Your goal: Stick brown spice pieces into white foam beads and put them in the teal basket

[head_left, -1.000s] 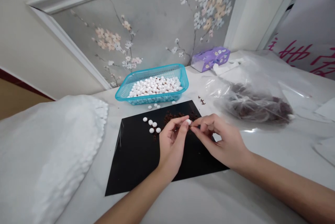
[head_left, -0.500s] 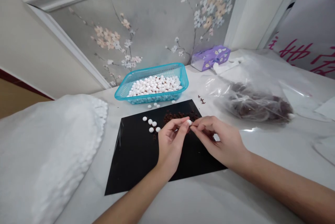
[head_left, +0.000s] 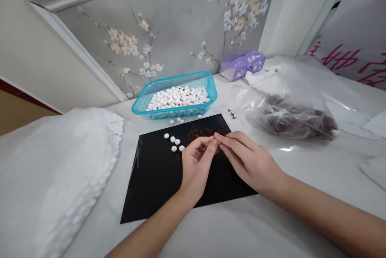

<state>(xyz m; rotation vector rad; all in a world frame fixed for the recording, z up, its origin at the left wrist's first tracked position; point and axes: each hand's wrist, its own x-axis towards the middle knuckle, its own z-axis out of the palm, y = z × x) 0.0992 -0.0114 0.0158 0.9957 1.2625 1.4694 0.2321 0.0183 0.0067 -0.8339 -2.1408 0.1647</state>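
Above a black mat [head_left: 157,189], the fingertips of my left hand [head_left: 196,165] are pinched together on a small white ball, now covered by fingers. My right hand [head_left: 256,163] meets them from the right, fingers closed and tips pressed at the same spot. Whether the right fingers hold a small piece of their own is hidden. Just behind my hands lies a heap of small dark brown pieces [head_left: 199,133]. Several loose white balls [head_left: 174,148] rest on the mat left of my left hand, with a few brown bits beside them.
A blue plastic basket [head_left: 137,109] full of white balls stands behind the mat, with a few balls before it. To the right lies a clear bag [head_left: 289,119] of brown pieces. A purple tissue pack [head_left: 243,67] is near the wall. A large white bag [head_left: 54,177] bulges at left.
My right hand has closed in on the left fingertips and turned over them. The white ball, visible between the fingers before, is now covered. My left hand has barely moved.
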